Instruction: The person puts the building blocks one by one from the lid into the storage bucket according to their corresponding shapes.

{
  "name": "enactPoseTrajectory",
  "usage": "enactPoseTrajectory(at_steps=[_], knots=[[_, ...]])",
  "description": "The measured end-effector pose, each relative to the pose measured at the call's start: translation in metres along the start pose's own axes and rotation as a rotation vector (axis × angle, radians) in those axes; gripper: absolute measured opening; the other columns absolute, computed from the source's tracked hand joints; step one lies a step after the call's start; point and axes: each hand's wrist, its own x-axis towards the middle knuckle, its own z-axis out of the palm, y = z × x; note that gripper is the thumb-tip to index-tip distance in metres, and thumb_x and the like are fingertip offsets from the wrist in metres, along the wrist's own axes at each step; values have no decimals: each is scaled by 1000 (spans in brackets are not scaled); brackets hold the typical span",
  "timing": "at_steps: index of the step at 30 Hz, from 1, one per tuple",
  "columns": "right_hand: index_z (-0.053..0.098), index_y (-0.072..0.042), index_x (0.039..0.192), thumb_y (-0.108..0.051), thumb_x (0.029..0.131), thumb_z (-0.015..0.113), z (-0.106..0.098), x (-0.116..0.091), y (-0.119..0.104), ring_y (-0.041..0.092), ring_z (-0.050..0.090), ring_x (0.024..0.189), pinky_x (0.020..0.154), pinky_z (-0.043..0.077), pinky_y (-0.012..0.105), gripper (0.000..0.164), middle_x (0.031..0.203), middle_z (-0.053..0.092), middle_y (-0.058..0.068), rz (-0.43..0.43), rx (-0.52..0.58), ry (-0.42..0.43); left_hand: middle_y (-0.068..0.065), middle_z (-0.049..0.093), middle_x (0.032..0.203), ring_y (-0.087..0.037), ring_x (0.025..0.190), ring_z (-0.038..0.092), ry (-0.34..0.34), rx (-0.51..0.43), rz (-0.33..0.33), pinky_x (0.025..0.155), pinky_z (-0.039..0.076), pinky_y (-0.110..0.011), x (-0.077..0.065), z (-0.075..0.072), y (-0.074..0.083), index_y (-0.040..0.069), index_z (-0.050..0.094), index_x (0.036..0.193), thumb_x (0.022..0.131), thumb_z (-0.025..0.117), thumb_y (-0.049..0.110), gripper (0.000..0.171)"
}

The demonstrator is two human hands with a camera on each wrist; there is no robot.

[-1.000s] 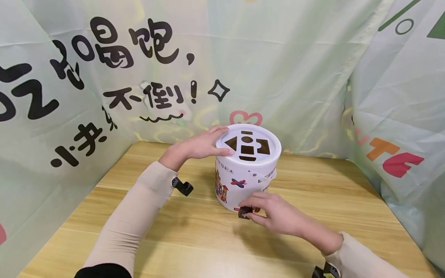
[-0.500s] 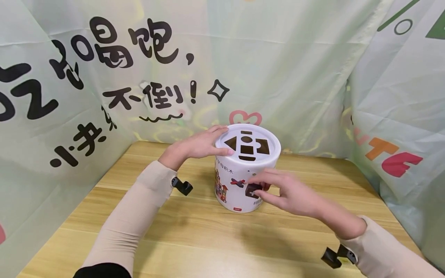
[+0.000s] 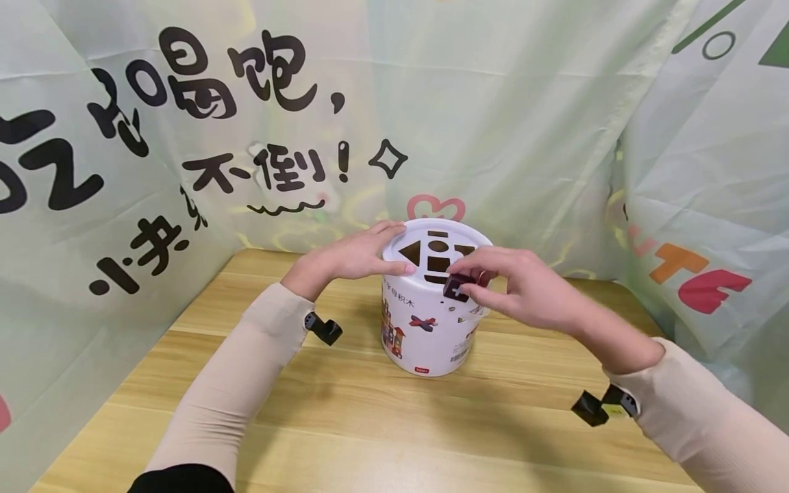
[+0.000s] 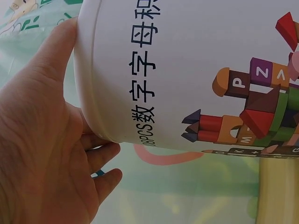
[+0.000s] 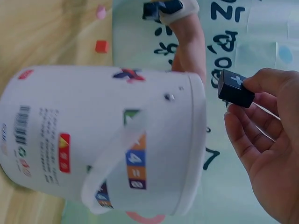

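A white bucket (image 3: 428,346) printed with toy blocks stands upright on the wooden table. Its lid (image 3: 459,233) has several cut-out shapes, among them a triangle, a circle and squares. My left hand (image 3: 351,257) rests on the left rim, thumb over the lid edge; in the left wrist view its fingers reach past the rim. Between thumb and fingers my right hand (image 3: 524,284) pinches a dark block (image 3: 457,288) marked with a white plus sign. The block overlaps the lid's front right rim in the head view. In the right wrist view, a gap separates the block (image 5: 236,89) from the lid.
The bucket's white handle (image 5: 105,163) hangs down its side. A red block (image 5: 101,46) and a pink piece (image 5: 101,12) lie on the table in the right wrist view. Printed cloth (image 3: 524,137) surrounds the wooden table (image 3: 345,424) at the back and sides.
My right hand has lifted the dark block from near the bucket's base up to lid height, shifting slightly right. The left hand and bucket stay where they were.
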Motion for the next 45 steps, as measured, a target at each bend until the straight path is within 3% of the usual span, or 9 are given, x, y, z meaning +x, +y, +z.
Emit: enactPoseTrajectory(at_steps=[14,28,45], knots=[[69,-4,112,-7,92,68,-18,37,30,16,65,90,80,55,39,21,98,70,4,154,32,-11,-4,19,160,-27,136,36,7,-5,19,108,35,-50,1,0,-1,14,22,157,83,56,72,100],[67,-4,121,-10,94,66,-18,67,57,26,66,99,90,52,44,27,105,70,10,327,7,-55,-5,19,160,-27,141,29,6,11,-8,112,29,-47,-3,-1,3,12,24,156,83,56,72,100],[67,-5,118,-10,94,64,0,92,90,26,65,100,92,47,44,24,104,71,9,425,4,-149,-6,20,160,-27,141,31,-15,20,-11,112,29,-46,-1,-3,4,12,23,156,84,55,72,100]])
